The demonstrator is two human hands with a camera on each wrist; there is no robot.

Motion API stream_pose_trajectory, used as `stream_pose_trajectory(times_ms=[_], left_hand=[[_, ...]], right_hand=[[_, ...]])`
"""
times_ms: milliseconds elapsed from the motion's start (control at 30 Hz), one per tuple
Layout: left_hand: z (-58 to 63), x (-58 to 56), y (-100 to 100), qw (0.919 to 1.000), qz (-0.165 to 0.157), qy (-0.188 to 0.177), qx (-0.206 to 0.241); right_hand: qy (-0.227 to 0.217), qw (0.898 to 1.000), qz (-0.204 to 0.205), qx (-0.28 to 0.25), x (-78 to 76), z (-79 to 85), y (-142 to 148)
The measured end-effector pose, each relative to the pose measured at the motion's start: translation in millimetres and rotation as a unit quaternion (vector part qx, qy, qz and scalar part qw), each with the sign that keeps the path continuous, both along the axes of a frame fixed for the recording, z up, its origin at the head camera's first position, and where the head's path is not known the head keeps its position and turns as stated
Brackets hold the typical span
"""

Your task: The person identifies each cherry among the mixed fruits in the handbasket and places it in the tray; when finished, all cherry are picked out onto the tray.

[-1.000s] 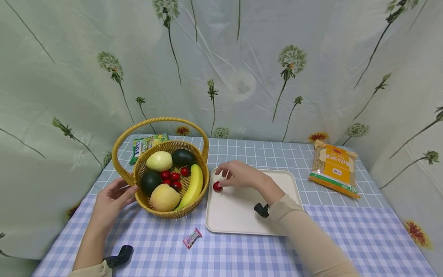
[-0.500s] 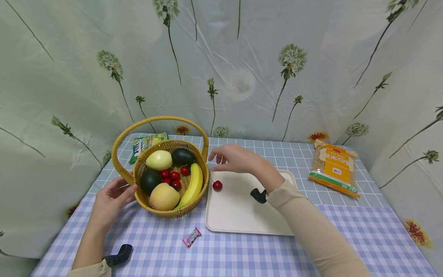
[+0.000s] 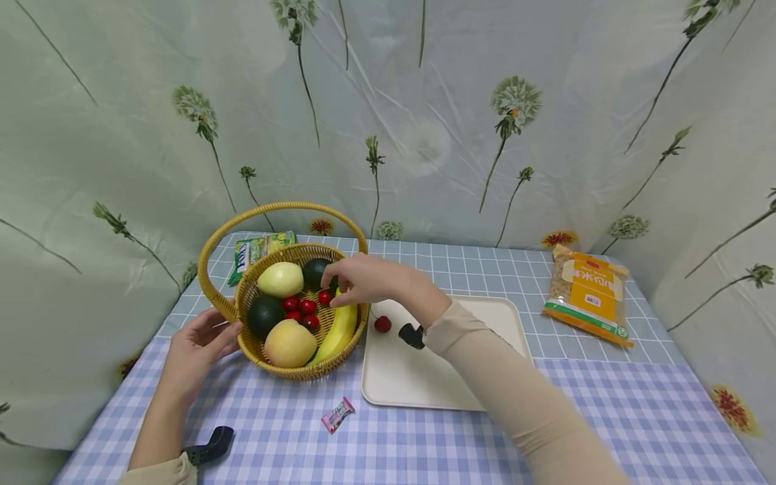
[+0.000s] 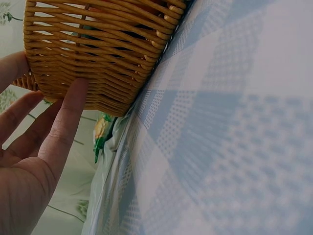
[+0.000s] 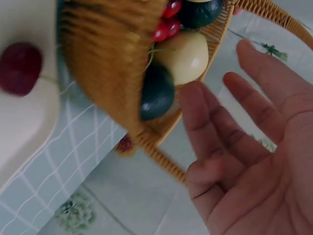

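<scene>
A wicker basket [image 3: 283,372] with a tall handle stands at the left of the table. It holds a banana [image 3: 341,333], a peach [image 3: 289,344], a pale yellow fruit [image 3: 281,279], two dark green avocados [image 3: 265,316] and several cherries [image 3: 309,307]. Nearly straight fingers of my left hand [image 3: 197,345] touch the basket's left side, as the left wrist view shows. My right hand [image 3: 372,279] hovers over the basket's right rim with loosely bent fingers and nothing in them. One stemmed cherry [image 3: 382,325] lies on the cream tray [image 3: 418,384] beside the basket.
Behind the basket lies a green snack packet [image 3: 242,259]. A small pink wrapped candy [image 3: 337,414] sits in front, between basket and tray. An orange bag of grain [image 3: 587,296] rests at the back right. The basket's handle [image 3: 291,205] arches high over the fruit.
My right hand has left the cherry on the tray, risen and moved left over the basket. The left hand stays at the basket's side.
</scene>
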State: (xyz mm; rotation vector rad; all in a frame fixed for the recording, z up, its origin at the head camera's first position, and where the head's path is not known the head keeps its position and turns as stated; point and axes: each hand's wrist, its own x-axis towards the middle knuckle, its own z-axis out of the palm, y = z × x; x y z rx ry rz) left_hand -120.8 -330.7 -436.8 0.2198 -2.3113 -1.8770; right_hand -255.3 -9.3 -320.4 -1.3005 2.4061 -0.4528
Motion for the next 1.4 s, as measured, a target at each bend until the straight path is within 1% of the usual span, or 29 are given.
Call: stream_pose_trajectory(times_ms=[100, 200, 367, 533, 733, 900, 1000, 1100, 1167, 1267, 1400], left_hand=[[0.1, -0.6, 0, 1.0, 0.002, -0.002, -0.004], [-0.1, -0.4, 0, 1.0, 0.002, -0.002, -0.002], [-0.8, -0.2, 0, 1.0, -0.001, -0.002, 0.005], [0.0, -0.1, 1, 1.0, -0.003, -0.003, 0.001], [1.3, 0.2, 1, 1.0, -0.002, -0.003, -0.001], [1.2, 1.5, 1, 1.0, -0.006, -0.005, -0.005], [1.1, 2.6, 1, 1.0, -0.008, -0.003, -0.004], [1.6, 2.6, 2, 0.9999, -0.009, -0.001, -0.005], [1.6, 2.6, 2, 1.0, -0.009, 0.0, -0.003], [1.1, 2.6, 2, 0.9999, -0.008, -0.002, -0.007], [1.3, 2.1, 1, 0.9999, -0.009, -0.004, -0.006]], right_hand=[[-0.012, 1.0, 0.005, 0.012, 0.1, 0.8, -14], [-0.019, 0.999, 0.001, 0.033, 0.2, 0.3, -27], [-0.017, 0.996, -0.013, 0.087, 0.9, -1.1, -46], [-0.043, 0.991, -0.024, 0.121, 1.4, -1.8, -60], [-0.068, 0.987, -0.032, 0.141, -0.9, -4.6, -69], [-0.113, 0.981, -0.047, 0.148, -3.3, -7.4, -75], [-0.133, 0.978, -0.052, 0.151, -4.5, -9.9, -78], [-0.163, 0.975, -0.058, 0.141, -6.7, -15.0, -80], [-0.189, 0.971, -0.064, 0.132, -8.5, -18.4, -80], [-0.236, 0.96, -0.081, 0.126, -11.4, -22.3, -81], [-0.306, 0.938, -0.106, 0.124, -12.5, -22.4, -81]])
